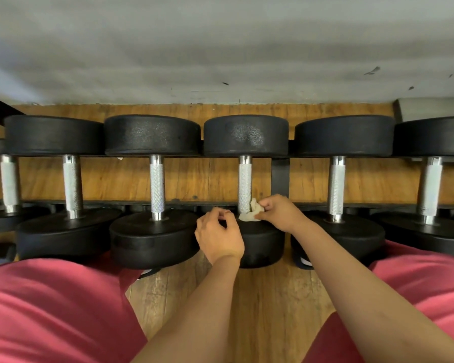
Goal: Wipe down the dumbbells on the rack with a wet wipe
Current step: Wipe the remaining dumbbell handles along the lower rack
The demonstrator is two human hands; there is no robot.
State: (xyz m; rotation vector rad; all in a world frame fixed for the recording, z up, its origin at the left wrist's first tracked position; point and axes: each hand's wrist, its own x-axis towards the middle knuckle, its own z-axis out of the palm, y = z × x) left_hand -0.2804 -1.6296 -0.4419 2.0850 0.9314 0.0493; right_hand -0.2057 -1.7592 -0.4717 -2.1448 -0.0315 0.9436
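Observation:
Several black dumbbells with knurled steel handles lie side by side on a black rack. My right hand pinches a crumpled whitish wet wipe against the near end of the handle of the middle dumbbell, where it meets the near weight head. My left hand hovers just left of that handle with its fingers curled and thumb meeting the fingertips; nothing shows in it. It covers part of the near head.
Neighbouring dumbbells stand close at left and right. Wooden floor shows beneath the rack and between my knees in red shorts. A grey wall rises behind the rack.

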